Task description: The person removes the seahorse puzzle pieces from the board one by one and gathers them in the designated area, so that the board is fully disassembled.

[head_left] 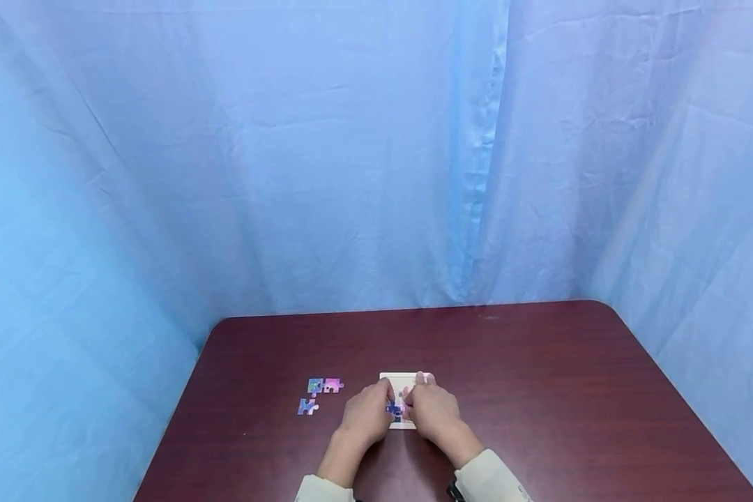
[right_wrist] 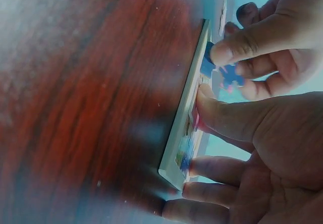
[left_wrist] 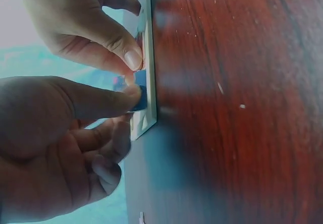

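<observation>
We find both hands close together at a white tray [head_left: 397,381] on the dark red table [head_left: 539,376]. Left hand [head_left: 368,413] pinches a blue puzzle piece [left_wrist: 143,99] at the tray's near left part. Right hand [head_left: 436,411]: thumb at the tray's pieces [right_wrist: 184,151], gripping or merely pressing, we cannot tell. Three loose pieces [head_left: 333,385] lie left of the tray.

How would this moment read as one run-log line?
left hand: pinches blue jigsaw piece | right hand: touches white puzzle tray | tray: partly filled, on wood-grain table | loose jigsaw pieces: left of tray
</observation>
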`<state>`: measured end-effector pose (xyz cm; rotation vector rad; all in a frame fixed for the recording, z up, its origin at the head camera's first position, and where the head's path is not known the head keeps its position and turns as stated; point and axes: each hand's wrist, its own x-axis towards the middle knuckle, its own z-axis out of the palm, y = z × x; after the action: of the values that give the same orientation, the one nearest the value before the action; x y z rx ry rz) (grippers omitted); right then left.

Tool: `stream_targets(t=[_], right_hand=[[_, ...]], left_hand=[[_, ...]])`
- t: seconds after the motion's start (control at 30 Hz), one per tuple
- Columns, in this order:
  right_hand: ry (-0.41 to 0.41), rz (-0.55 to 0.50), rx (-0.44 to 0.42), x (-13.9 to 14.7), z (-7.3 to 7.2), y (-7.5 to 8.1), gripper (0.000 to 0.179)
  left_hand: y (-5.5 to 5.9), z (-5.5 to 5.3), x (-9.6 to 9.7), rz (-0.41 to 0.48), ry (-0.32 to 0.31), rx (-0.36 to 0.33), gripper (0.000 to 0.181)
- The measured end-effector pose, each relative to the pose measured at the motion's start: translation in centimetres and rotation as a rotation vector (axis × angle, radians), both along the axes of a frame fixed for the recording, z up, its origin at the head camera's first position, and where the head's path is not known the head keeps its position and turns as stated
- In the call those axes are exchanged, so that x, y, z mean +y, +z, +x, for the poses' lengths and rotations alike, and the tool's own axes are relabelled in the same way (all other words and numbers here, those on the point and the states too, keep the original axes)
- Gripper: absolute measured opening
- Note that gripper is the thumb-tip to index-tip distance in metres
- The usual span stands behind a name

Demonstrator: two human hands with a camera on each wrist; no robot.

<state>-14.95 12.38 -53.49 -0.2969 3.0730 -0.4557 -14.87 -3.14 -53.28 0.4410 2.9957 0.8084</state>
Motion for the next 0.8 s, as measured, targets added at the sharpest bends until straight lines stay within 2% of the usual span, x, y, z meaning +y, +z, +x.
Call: stream_targets(t=[0.3,0.57,0.8], right_hand=[[0.005,-0.002,0.002,0.0,0.0,-0.1,0.004],[-0.009,0.015,-0.017,-0.1,0.2,-0.1,0.009],[-0.013,0.022,-0.020,0.1,0.2,-0.2,0.015]], left_hand=[[1.0,0.8,-1.6,0.121,0.042,0.058,0.026],[1.9,1.8,-4.2,0.159,0.088,0.026,0.018],[1.9,2.5,-7.0,0.142,0.155,-0.001,0.015]])
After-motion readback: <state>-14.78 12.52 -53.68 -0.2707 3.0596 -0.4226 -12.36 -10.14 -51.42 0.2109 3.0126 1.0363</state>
